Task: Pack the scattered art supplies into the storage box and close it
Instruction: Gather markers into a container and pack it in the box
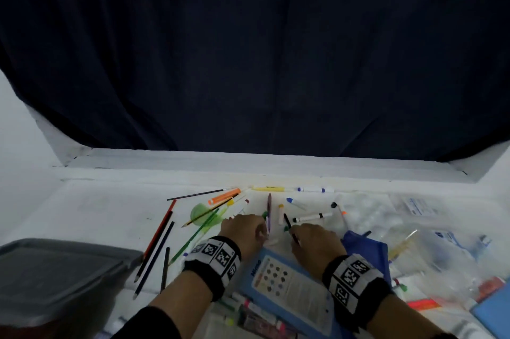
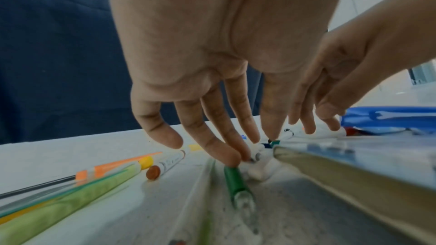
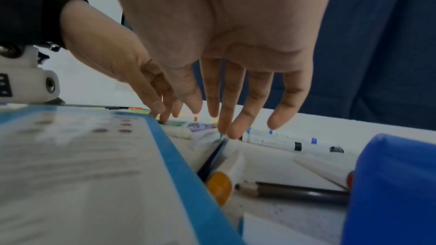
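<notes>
Markers and colour pencils lie scattered on the white table (image 1: 105,209). My left hand (image 1: 248,221) reaches down with straight fingers (image 2: 231,157) that touch the end of a green-capped marker (image 2: 234,178); a brown-capped marker (image 2: 165,165) lies just left of it. My right hand (image 1: 309,231) is beside it, its straight fingertips (image 3: 233,131) on the table by a black-banded white marker (image 3: 283,142). A dark pencil (image 3: 295,191) and an orange-capped marker (image 3: 224,178) lie under that wrist. Neither hand holds anything. The grey storage box (image 1: 55,278) stands at the near left.
A blue-edged colour chart card (image 1: 284,289) lies under both wrists, with a blue pouch (image 1: 367,250) to its right. Clear plastic bags (image 1: 414,228) and more supplies crowd the right side. Long pencils (image 1: 157,242) lie by the box. A dark curtain (image 1: 248,49) hangs behind the table.
</notes>
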`<control>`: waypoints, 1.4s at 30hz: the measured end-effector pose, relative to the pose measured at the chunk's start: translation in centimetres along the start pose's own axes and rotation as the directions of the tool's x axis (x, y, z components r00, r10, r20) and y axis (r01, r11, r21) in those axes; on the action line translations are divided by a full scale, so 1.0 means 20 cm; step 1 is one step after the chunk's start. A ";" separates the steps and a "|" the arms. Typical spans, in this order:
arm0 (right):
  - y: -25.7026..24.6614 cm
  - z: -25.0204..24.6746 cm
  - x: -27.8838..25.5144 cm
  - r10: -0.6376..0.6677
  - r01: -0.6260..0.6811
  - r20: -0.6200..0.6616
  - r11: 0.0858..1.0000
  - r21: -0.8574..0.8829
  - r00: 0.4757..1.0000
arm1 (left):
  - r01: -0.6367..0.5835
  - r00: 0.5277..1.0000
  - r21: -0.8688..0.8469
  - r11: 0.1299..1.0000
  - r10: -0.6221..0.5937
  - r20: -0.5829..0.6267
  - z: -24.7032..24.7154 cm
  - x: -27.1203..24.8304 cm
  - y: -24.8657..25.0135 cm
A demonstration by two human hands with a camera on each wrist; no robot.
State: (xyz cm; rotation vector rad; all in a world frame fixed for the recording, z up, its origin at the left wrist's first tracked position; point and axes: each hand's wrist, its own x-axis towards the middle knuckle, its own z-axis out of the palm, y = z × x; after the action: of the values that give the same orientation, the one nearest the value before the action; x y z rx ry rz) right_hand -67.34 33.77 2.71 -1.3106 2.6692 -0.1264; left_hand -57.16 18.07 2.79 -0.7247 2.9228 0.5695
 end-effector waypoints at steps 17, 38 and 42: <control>-0.06 -0.05 0.07 -0.015 0.013 0.031 0.999 0.050 0.999 | -0.124 0.992 -0.017 0.992 0.124 0.017 -0.05 0.03 0.01; -0.27 0.04 -0.97 -0.250 0.306 -0.191 0.876 0.374 0.949 | -0.037 0.954 -0.459 0.888 -0.105 -0.280 0.16 -1.36 -0.04; -0.33 0.10 -1.08 -0.291 0.296 -0.077 0.856 0.425 0.954 | -0.014 0.963 -0.313 0.950 -0.072 -0.260 0.29 -1.48 -0.02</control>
State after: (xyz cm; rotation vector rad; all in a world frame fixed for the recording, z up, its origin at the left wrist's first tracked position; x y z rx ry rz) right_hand -48.93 46.81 4.09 -1.5391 2.2360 -0.7215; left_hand -30.87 32.72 2.06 -0.9460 3.0943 1.0246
